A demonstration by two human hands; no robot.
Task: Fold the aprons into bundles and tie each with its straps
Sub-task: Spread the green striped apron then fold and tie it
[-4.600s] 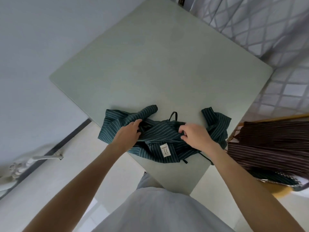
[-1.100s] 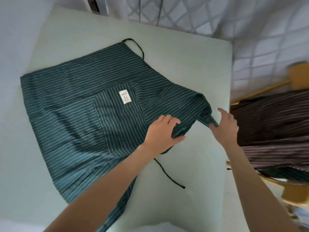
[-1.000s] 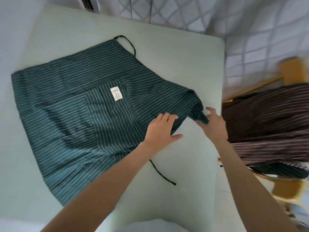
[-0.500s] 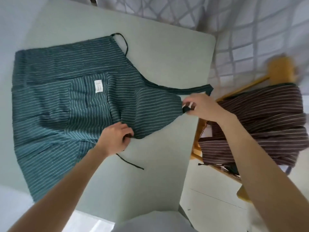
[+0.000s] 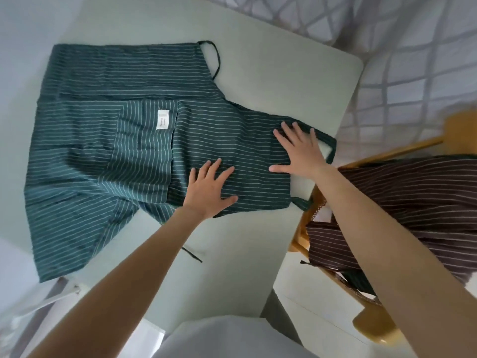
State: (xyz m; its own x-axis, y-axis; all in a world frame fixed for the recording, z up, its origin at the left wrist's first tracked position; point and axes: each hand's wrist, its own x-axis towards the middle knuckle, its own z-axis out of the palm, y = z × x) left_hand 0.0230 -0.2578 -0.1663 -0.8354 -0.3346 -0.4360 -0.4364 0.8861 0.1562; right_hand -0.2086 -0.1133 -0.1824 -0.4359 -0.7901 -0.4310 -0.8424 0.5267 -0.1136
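— Where are the hands?
— Both lie flat, fingers spread, on the green apron [image 5: 134, 140]: left hand [image 5: 210, 188] at frame centre, right hand [image 5: 300, 149] on the bib, right of centre.
— And room?
— The apron covers the left of the table [image 5: 271, 73]; its neck strap [image 5: 331, 148] reaches the right edge. Bare tabletop lies below and upper right. Brown aprons [image 5: 402, 202] drape a chair [image 5: 374, 324] at right.

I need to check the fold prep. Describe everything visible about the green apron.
The green apron is dark green cloth with thin white stripes, spread flat and face up on the table. It has a front pocket bearing a white label, thin dark straps at both sides, and a neck loop at the table's right edge. The left hand and right hand press flat on its bib.
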